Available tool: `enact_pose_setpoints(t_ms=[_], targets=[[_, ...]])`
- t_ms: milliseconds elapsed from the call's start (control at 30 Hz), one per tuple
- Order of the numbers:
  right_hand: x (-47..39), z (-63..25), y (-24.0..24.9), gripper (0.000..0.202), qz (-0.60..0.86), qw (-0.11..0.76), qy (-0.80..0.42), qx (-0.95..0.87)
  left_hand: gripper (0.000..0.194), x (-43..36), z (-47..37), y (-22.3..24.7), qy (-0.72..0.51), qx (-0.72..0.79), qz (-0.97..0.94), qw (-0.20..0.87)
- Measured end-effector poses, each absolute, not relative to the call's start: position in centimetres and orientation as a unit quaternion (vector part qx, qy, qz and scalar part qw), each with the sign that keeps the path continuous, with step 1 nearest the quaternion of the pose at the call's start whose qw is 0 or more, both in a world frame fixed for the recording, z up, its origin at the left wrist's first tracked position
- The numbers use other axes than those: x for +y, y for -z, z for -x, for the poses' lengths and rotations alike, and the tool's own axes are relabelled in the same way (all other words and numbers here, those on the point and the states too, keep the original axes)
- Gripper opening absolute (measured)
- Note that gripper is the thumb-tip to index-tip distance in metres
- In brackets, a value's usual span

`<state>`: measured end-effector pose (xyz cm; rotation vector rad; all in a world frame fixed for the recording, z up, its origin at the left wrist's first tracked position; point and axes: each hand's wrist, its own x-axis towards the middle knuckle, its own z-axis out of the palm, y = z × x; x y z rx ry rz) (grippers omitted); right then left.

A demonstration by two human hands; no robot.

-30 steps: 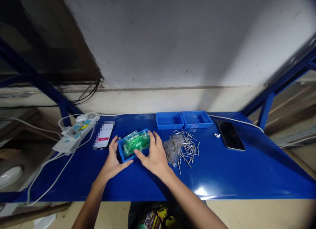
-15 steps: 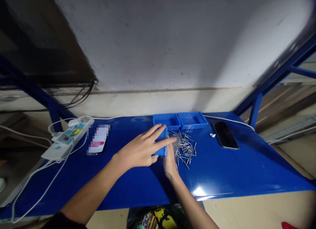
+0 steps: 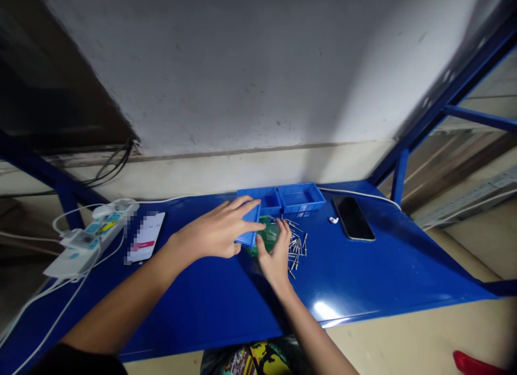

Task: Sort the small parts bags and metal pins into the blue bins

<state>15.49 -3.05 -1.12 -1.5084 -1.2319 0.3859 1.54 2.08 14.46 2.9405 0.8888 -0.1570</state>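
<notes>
My left hand (image 3: 216, 229) grips a small blue plastic bin (image 3: 248, 224), which is tilted on its side above the table. My right hand (image 3: 277, 254) is just to the right of it, thumb and fingers apart and curved. Between its thumb and fingers shows a green see-through plastic bag (image 3: 265, 234), partly hidden; whether the fingers touch it is unclear. A loose heap of thin metal pop rivets (image 3: 298, 247) lies to the right of that hand, partly covered by it.
Two more blue bins, a left one (image 3: 270, 198) and a right one (image 3: 301, 196), stand by the wall. A dark phone (image 3: 354, 217) and white earbud (image 3: 333, 220) lie right. At left are a lit phone (image 3: 147, 236) and a power strip (image 3: 86, 248) with trailing white cables.
My right hand has come out from behind my left hand, its thumb and fingers now showing. The green bag has come into sight between them. The whole view has shifted slightly.
</notes>
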Motion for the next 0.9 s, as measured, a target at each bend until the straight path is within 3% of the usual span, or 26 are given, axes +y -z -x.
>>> enact_pose_setpoints(t_ms=[133,267,500,600,733,900], targets=[[-4.4,-14.9,0.1,0.046,0.663,0.433,-0.022,-0.610,0.068,2.1,0.0,-14.8,0.054,0.312,-0.948,0.031],[-5.8,-14.9,-1.1,0.039,0.657,0.338,-0.004,-0.674,0.062,1.5,3.7,-15.0,0.027,0.355,-0.933,0.047],[-4.7,-14.9,-2.0,0.034,0.615,0.317,-0.009,-0.722,0.051,3.2,13.4,-15.6,-0.066,0.471,-0.875,0.090],[-4.3,-14.5,-2.0,0.033,0.587,0.317,-0.008,-0.745,0.047,4.2,15.6,-12.8,-0.196,0.518,-0.824,0.119],[-3.1,-15.2,-2.3,0.032,0.582,0.324,0.022,-0.746,0.039,5.1,15.3,-5.8,-0.365,0.565,-0.708,0.214],[2.8,-19.5,-2.4,0.047,0.653,0.300,0.076,-0.691,0.036,7.3,13.4,-0.2,-0.421,0.546,-0.665,0.288]])
